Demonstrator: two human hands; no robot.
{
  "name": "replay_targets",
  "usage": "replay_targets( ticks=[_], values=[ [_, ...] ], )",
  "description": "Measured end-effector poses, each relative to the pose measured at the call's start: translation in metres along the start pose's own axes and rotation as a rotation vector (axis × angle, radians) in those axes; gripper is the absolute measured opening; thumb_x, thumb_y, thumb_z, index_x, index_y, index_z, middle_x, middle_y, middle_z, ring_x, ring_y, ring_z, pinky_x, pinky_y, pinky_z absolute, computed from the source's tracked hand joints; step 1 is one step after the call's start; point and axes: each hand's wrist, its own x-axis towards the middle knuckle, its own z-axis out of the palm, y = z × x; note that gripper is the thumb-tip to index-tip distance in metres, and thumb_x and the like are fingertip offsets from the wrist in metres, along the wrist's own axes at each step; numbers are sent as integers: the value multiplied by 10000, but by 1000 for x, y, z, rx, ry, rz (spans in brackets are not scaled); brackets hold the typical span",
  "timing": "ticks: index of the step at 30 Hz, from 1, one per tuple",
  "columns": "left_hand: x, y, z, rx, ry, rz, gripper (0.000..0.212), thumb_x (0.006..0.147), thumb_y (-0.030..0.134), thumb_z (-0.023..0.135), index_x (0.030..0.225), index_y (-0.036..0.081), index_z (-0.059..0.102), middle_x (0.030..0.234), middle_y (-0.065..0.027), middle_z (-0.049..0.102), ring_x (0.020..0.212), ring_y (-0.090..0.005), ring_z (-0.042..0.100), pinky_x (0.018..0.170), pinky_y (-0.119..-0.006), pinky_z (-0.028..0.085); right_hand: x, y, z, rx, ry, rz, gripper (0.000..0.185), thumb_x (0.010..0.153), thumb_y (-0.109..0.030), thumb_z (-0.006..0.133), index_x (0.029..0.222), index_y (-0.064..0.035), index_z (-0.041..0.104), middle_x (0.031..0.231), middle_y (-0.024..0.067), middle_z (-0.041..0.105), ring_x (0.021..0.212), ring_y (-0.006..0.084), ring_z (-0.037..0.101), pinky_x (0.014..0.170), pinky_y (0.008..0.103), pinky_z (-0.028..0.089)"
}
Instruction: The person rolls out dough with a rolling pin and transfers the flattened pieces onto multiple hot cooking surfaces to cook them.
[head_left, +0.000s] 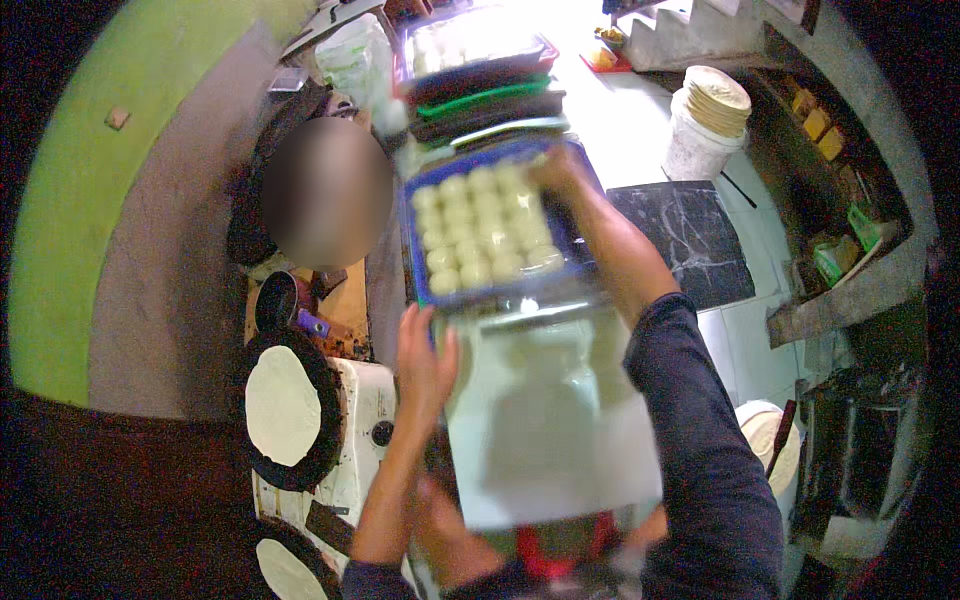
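Several rows of pale dough balls (484, 236) lie in a blue plastic tray (409, 240) in front of me. At the far right part of this tray is my right hand (556, 174), blurred, its fingers against or just above the dough balls; whether they hold one is unclear. My left hand (426, 367) is by the tray's near left corner, fingers apart and nothing visible in the grasp. Contact with the tray rim cannot be made out. Between my forearms is a glossy white work surface (555, 472).
On the left, flat dough rounds (282, 405) lie on dark griddles over a white stove (367, 390). A person (326, 195) sits beyond it. Stacked trays (480, 97) stand behind the blue tray. To the right are a bucket (701, 142) topped with flatbreads and a dark marbled slab (686, 240).
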Motion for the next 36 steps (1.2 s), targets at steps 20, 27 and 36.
replay_targets(
  ticks=[20,27,36],
  values=[
    [9,-39,46,307,-376,-166,375,816,165,528,1135,-30,504,1035,-251,579,996,-384,557,868,-560,392,-355,24,-4,-274,-718,-413,524,797,-353,643,1219,-61,539,1313,264,433,1201,384,447,984,459,386],
    [9,-9,14,-95,-24,151,149,867,120,424,840,11,523,815,-210,565,810,-406,556,665,-474,400,-377,-13,24,-574,-559,-305,935,805,-710,369,1444,-51,185,1500,215,110,1404,331,58,1110,543,-5],
    [-35,33,-66,-128,129,419,62,809,58,490,772,25,528,731,-191,520,734,-393,521,645,-471,372,-432,1,14,-432,-568,-298,797,872,-471,472,1415,42,194,1492,226,132,1396,330,113,1134,427,104]
  ],
)
